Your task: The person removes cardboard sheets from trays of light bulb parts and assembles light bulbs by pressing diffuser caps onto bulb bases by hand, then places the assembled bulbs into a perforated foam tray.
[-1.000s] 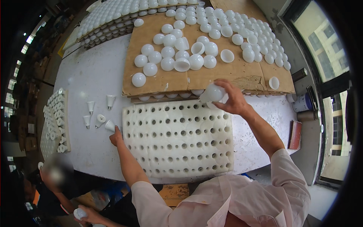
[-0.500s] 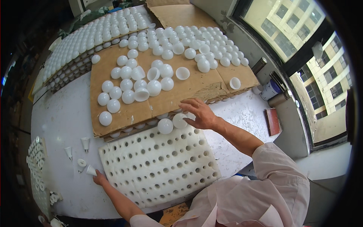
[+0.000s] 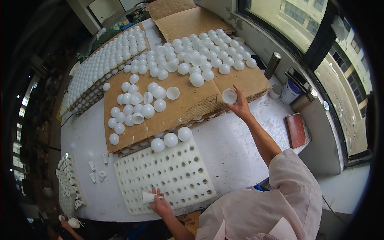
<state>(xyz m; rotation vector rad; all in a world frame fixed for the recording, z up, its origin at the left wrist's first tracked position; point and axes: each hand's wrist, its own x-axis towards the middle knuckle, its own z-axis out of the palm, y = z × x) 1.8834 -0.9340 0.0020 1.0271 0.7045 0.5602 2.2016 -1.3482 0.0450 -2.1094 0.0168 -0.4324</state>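
Note:
My left hand [image 3: 161, 205] is closed round a white cone-shaped bulb base [image 3: 148, 197] and holds it over the near part of a white foam tray [image 3: 182, 172] full of holes. At the front right edge of the cardboard, my right hand [image 3: 241, 106] has its thumb and fingers around a white bulb cover [image 3: 229, 96] whose hollow side shows. Three round white covers, one of them the middle cover [image 3: 171, 139], sit in a row at the tray's far edge. More bulb bases, such as the upright base [image 3: 105, 159], stand left of the tray.
Many white covers [image 3: 196, 79] lie on a stacked cardboard sheet [image 3: 192, 104]. Further layers of covers [image 3: 108, 54] stand at the back left. A thermos [image 3: 273, 64], a tub [image 3: 289, 93] and a red box [image 3: 296, 130] line the right side. Another person's hand [image 3: 65, 223] shows at lower left.
My left hand has carried a bulb base from the table to above the tray. My right hand has left the tray's far edge, where a third cover now sits, and gripped another cover.

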